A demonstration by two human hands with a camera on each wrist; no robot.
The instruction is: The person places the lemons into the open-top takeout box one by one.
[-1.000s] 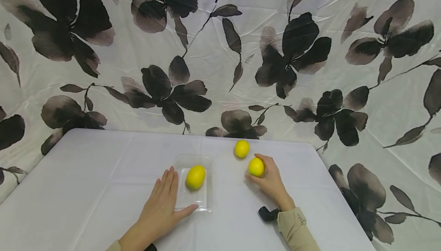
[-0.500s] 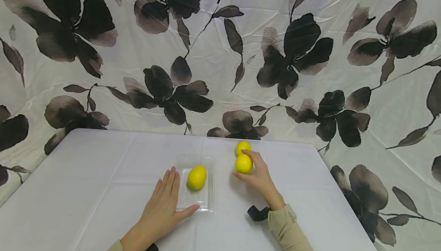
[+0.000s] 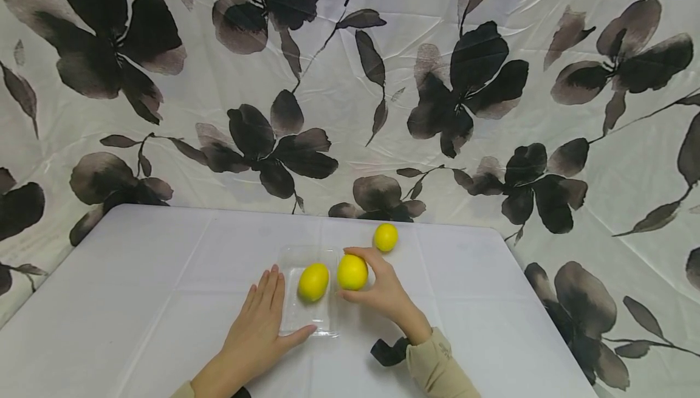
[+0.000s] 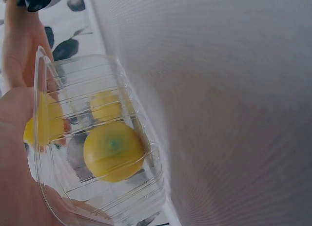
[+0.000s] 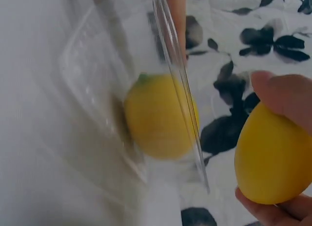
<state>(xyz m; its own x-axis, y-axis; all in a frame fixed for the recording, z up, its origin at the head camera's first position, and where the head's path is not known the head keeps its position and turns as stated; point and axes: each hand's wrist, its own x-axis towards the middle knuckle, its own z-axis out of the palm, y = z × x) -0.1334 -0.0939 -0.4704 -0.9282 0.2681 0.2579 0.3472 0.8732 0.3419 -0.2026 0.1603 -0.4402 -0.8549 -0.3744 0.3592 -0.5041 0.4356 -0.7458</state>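
A clear plastic box (image 3: 322, 320) stands on the table with one yellow lemon (image 3: 313, 282) in it. My left hand (image 3: 257, 319) lies along the box's left side, fingers straight and thumb stretched across its near edge. Between thumb and fingers, my right hand (image 3: 388, 295) grips a second lemon (image 3: 352, 272) right at the box's right rim. The right wrist view shows this held lemon (image 5: 273, 155) just outside the clear wall, level with the rim. A third lemon (image 3: 386, 237) rests near the table's far edge, behind the right hand.
A white cloth covers the table (image 3: 164, 301). Behind its far edge hangs a pale curtain (image 3: 350, 82) printed with dark flowers. A black wrist device (image 3: 389, 352) sticks out beside the right sleeve (image 3: 440, 364).
My right hand has carried its lemon leftward, from in front of the third lemon to the box's right rim. The left hand, the box and the other lemons keep their places.
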